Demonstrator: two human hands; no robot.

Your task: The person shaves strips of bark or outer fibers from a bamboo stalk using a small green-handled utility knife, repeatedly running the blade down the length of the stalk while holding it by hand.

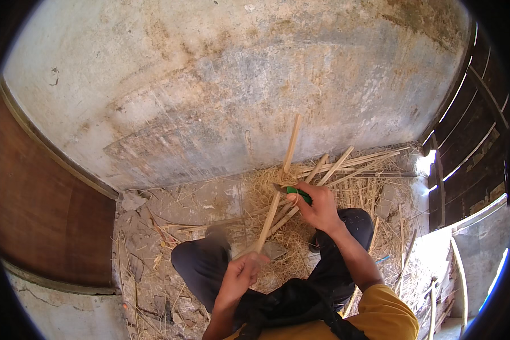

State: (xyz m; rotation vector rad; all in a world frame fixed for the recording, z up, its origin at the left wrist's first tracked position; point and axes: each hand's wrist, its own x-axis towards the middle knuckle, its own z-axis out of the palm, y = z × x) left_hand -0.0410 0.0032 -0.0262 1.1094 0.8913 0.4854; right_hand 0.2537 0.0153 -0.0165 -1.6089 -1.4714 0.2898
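Observation:
My left hand is closed around the near end of a long, pale wooden strip. The strip slants up and away toward the wall. In my closed right hand is a knife with a green handle, its dark blade lying across the strip about midway. Thin curled shavings gather by the strip just beyond the blade. Several other pale strips lie crossed on the floor behind and beside my right hand.
A stained plaster wall rises in front. Straw-like shavings cover the floor between my bent legs. A brown wooden panel stands at left; dark slats with gaps stand at right. Broken rubble and sticks lie around the floor.

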